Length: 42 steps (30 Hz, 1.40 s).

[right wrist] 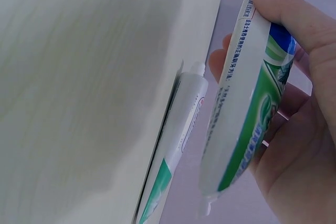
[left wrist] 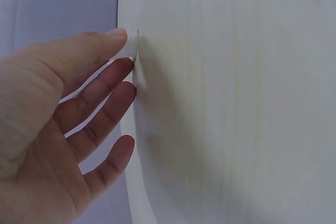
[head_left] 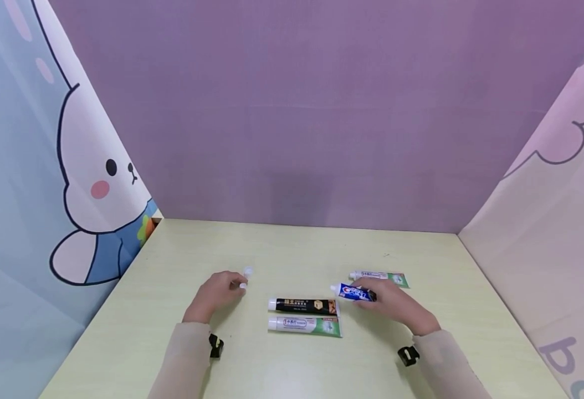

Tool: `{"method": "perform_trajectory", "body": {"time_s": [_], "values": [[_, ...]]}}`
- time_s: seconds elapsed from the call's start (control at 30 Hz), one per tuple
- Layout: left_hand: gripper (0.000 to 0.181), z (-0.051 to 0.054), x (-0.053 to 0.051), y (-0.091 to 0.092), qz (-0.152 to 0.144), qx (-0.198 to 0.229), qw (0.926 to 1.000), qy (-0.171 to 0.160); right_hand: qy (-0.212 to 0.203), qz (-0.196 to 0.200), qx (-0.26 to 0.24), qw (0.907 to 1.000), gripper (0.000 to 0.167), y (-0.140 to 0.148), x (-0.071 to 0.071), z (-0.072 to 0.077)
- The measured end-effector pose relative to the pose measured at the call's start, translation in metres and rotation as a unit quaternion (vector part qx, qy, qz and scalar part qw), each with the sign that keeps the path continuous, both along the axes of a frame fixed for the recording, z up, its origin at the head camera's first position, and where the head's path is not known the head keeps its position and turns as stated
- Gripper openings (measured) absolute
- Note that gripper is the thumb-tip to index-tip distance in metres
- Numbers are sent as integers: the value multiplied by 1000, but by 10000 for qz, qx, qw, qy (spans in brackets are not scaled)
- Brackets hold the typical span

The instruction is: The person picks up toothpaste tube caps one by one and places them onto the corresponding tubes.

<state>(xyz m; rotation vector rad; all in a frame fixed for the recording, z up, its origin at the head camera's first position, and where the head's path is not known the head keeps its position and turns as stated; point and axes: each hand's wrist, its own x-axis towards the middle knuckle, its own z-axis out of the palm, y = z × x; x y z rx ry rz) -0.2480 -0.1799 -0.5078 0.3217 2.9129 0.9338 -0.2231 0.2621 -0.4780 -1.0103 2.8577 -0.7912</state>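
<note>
My left hand (head_left: pixel 222 289) pinches a small white cap (head_left: pixel 243 286) between thumb and fingertips, low over the table. In the left wrist view the cap (left wrist: pixel 125 50) shows partly behind the thumb. Just beyond it lies another whitish cap (head_left: pixel 247 271). My right hand (head_left: pixel 387 298) grips a blue toothpaste tube (head_left: pixel 354 292), its narrow white nozzle facing left. The right wrist view shows the held tube's (right wrist: pixel 247 98) white, green and blue side. Behind that hand lies a white and green toothpaste tube (head_left: pixel 372 274), partly hidden, with a thin nozzle bare of any cap.
Between the hands, a black toothpaste tube (head_left: pixel 302 306) and a white and green one (head_left: pixel 302 325) lie side by side, white caps to the left. The pale wooden table (head_left: pixel 292 366) meets a purple backdrop (head_left: pixel 297 138); printed cloths (head_left: pixel 18 221) hang at both sides.
</note>
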Motion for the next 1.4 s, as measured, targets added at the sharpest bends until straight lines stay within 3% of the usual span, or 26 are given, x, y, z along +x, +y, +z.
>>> {"method": "perform_trajectory", "body": {"time_s": [0.27,0.73,0.9,1.2,1.4], "values": [[19,0,3,-1,-164,238,9996,18,-45,23,-94,9999,32,-4,0,1],[27,8,4,8,-712,808,9929,499,-41,-50,-63,10000,31,-9,2,2],[27,11,6,12,-735,931,9916,512,-142,-69,-3,9999,31,-12,2,3],[30,12,10,24,-1242,1227,9816,770,-38,151,-117,9998,29,-20,2,4],[30,14,11,34,-1202,1337,9808,750,-9,333,-236,9992,26,-28,2,4]]}}
